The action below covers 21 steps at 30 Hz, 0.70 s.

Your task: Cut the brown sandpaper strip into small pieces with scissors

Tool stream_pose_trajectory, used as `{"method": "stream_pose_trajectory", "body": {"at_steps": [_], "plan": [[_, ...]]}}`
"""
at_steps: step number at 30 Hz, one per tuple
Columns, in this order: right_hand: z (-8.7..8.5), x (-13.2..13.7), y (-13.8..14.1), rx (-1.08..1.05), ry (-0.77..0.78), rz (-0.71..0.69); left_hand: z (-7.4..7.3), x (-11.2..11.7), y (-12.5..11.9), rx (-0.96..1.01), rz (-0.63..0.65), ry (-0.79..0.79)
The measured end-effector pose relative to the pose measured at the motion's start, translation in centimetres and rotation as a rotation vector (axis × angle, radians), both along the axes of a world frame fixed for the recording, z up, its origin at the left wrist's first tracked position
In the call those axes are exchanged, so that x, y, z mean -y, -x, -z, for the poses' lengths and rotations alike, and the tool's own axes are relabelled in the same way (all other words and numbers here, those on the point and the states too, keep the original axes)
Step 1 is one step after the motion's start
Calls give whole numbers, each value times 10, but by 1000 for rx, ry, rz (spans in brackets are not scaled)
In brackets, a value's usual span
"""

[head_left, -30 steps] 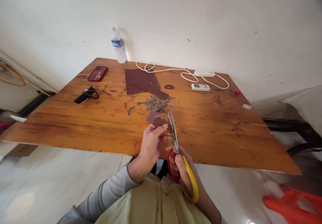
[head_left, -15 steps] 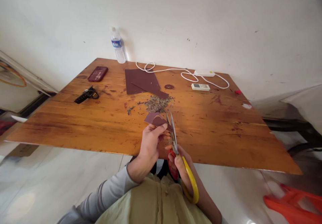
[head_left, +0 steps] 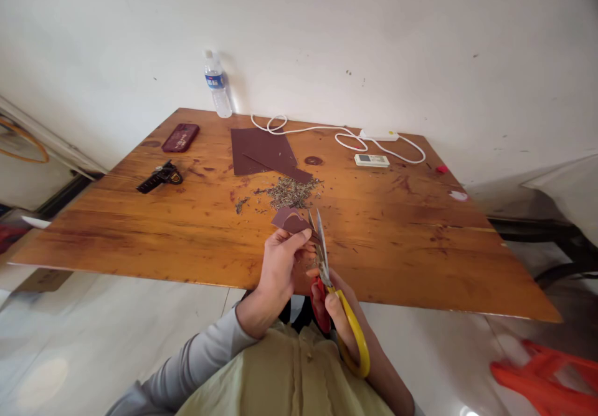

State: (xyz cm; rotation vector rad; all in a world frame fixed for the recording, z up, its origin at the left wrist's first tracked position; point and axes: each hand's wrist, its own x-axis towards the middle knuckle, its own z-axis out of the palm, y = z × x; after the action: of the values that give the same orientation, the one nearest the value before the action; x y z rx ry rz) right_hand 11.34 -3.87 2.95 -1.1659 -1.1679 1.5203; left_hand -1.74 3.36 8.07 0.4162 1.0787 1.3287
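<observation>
My left hand (head_left: 279,266) pinches a curled piece of dark brown sandpaper (head_left: 288,222) between thumb and fingers. In my right hand (head_left: 337,307) are scissors (head_left: 354,335) with one yellow and one red handle. Their blades stand slightly apart and point away from me, at the right end of the piece. Just beyond the hands lies a heap of small brown shreds (head_left: 290,193). Behind the heap rest a brown sandpaper sheet (head_left: 250,148) and a narrower strip (head_left: 280,165) lying across it.
On the wooden table (head_left: 411,248) are a phone (head_left: 181,137), a black strapped object (head_left: 160,177), a plastic bottle (head_left: 217,86) by the wall, a white power strip (head_left: 379,135) with its cord, and a remote control (head_left: 371,160). An orange-red object (head_left: 537,372) is at the lower right.
The sandpaper piece has shifted very slightly to the right in my left hand. Hands and scissors stay almost where they were.
</observation>
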Motion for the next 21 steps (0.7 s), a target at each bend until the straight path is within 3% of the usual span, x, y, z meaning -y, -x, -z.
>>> {"method": "stream_pose_trajectory", "body": {"at_steps": [8,16,21], "plan": [[8,5,2,-58,72,37,-7,0,-2,11,-3,34],[8,-1,-4,-50,43,-21,-4,-4,-3,-2,2,31],[11,-5,-6,-47,6,16,-8,-5,-3,-72,18,24]]}}
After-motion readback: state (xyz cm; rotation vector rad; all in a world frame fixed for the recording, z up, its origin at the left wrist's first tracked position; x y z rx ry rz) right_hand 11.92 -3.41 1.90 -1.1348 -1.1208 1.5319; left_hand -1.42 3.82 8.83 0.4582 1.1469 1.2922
